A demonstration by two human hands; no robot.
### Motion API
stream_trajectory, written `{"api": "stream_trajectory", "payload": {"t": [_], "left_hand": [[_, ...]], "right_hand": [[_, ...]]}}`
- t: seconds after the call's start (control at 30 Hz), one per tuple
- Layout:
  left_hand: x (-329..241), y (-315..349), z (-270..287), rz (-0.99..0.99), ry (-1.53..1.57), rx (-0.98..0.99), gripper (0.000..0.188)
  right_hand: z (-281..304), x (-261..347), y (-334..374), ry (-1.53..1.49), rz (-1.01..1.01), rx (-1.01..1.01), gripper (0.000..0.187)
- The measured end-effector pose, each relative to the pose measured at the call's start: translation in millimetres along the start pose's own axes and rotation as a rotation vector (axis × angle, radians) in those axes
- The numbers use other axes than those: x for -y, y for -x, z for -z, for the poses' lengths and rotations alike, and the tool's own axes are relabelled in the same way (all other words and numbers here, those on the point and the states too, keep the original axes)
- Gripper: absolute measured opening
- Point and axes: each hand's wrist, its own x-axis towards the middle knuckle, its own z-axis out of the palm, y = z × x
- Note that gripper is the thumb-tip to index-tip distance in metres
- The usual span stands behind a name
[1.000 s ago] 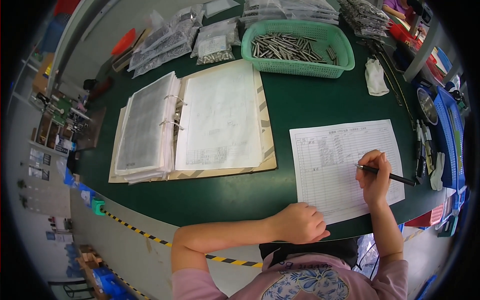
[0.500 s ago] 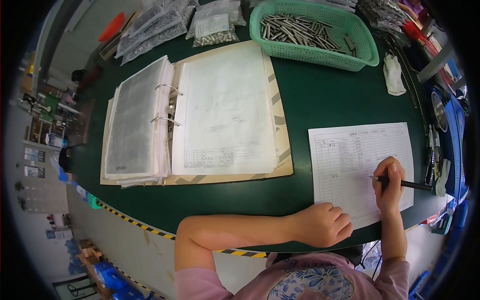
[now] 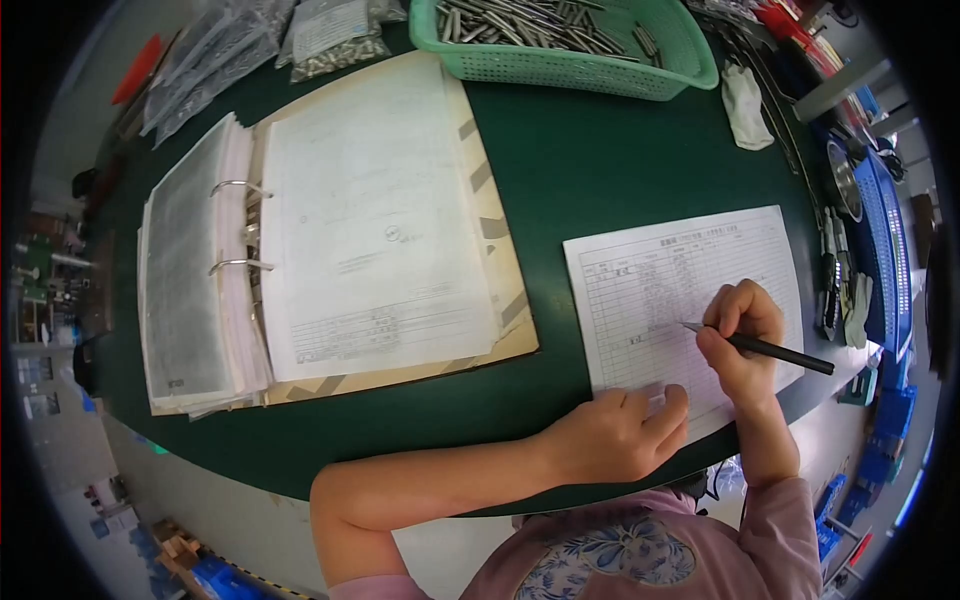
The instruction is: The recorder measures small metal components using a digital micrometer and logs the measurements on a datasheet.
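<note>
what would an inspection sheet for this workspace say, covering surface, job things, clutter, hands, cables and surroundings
Surface: dark green table, curved by the lens
Job's things: printed form at the right, black pen over it, open ring binder to its left
Clutter: green basket of metal pins, filled plastic bag, white cloth item, blue basket
Hands: right hand holds the pen; left hand, loosely curled, holds nothing, at the form's lower edge
Cables: none clearly identifiable
Surroundings: pale floor, blue bins
</note>
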Motion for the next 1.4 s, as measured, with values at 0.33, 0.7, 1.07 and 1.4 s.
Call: {"api": "stream_trajectory", "payload": {"t": [0.33, 0.7, 1.07, 1.4], "left_hand": [[0.7, 5.0, -1.1, 0.017, -0.109, 0.115, 0.011], [1.0, 5.8, -3.0, 0.106, -0.144, 0.215, 0.010], [-1.8, 3.2, 0.9, 0.152, -0.253, 0.244, 0.008], [-2.1, 1.0, 0.9, 0.138, -0.277, 0.265, 0.010]], "right_hand": [[6.6, -11.7, -0.3, 0.217, 0.063, 0.105, 0.021], [-7.1, -22.1, -7.3, 0.273, 0.156, 0.143, 0.027], [-5.7, -25.5, -9.5, 0.288, 0.205, 0.155, 0.028], [-2.6, -26.1, -10.3, 0.284, 0.230, 0.199, 0.029]]}}
